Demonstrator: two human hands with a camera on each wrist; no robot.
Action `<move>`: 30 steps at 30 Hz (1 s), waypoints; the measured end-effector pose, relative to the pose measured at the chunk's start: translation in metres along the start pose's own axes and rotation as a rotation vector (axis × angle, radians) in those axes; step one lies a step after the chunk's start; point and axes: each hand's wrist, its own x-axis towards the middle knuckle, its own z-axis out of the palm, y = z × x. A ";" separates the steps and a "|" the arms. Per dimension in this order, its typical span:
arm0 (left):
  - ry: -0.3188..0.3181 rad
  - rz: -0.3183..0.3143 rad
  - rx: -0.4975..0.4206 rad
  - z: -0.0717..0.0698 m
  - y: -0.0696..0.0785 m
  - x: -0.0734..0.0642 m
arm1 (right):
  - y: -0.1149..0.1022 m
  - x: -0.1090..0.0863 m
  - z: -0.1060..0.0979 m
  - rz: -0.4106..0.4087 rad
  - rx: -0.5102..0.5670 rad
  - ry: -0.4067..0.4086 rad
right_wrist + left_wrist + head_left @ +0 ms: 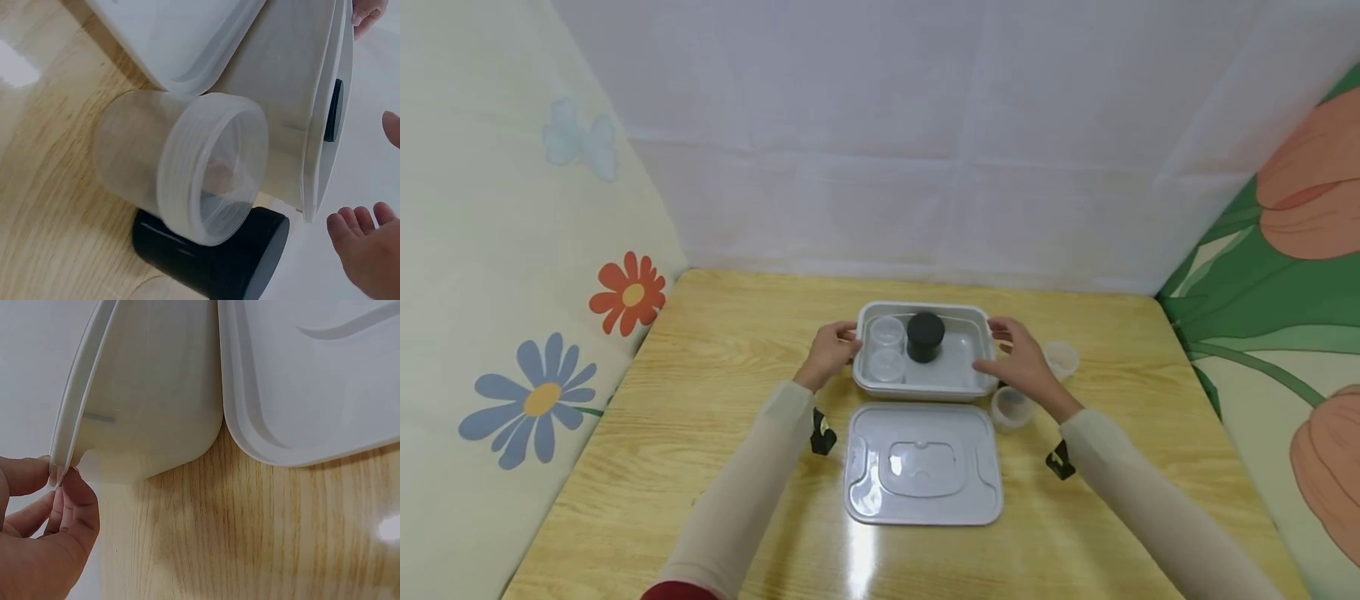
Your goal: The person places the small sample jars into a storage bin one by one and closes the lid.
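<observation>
Works at a wooden table (737,333), with a white box (958,350) near the middle, open on top. Has the white lid (923,465) lying flat just in front of the box, so not put on yet. Pinches the box's rim (78,394) with the left hand (829,354), thumb and fingers together on it. Has the right hand (1022,358) by the other end, thumb and fingers apart, gripping nothing. Shows one black pot (924,337) in the box, and a second black pot (187,247) outside, just beside it. Shows two clear cups (888,331) inside too, with two more cups (1011,402) outside. Looks about half done: three inside, three outside, lid left off.
</observation>
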 end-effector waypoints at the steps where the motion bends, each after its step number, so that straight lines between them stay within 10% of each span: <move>1: 0.001 -0.001 -0.001 0.000 -0.001 0.000 | 0.002 -0.003 -0.001 -0.010 -0.008 0.001; 30: 0.005 -0.011 -0.007 0.000 0.000 0.000 | 0.038 -0.060 -0.007 -0.009 -0.005 0.101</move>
